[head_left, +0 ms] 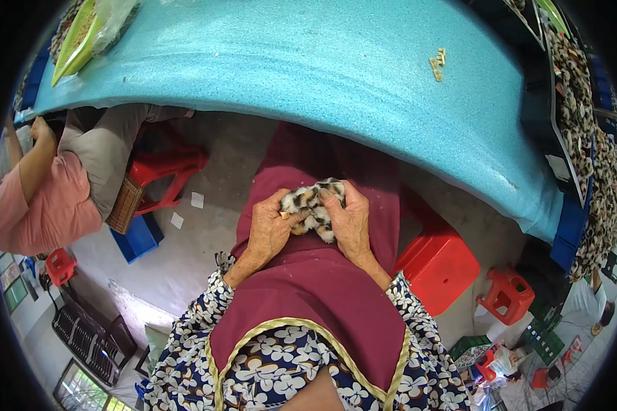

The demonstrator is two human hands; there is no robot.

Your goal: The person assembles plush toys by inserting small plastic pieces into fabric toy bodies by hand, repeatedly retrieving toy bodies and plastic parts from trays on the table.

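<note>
A small furry plush piece (315, 214), white with black and tan patches, is held over my lap on a maroon apron (308, 281). From its left side my left hand (271, 227) grips it, fingers curled into the fur. A small tan bit (284, 215) shows at those fingers; what it is, I cannot make out. My right hand (350, 220) is closed on the other side of the plush piece, its thumb pressed onto the top. The fingertips of both hands are partly hidden by the fur.
Ahead lies a table with a blue cover (322, 68), bearing small tan pieces (437, 64) and a green basket (75, 42). Furry pieces (574, 103) are heaped at the right. A red stool (440, 264) stands to my right. At the left sits another person (55, 198).
</note>
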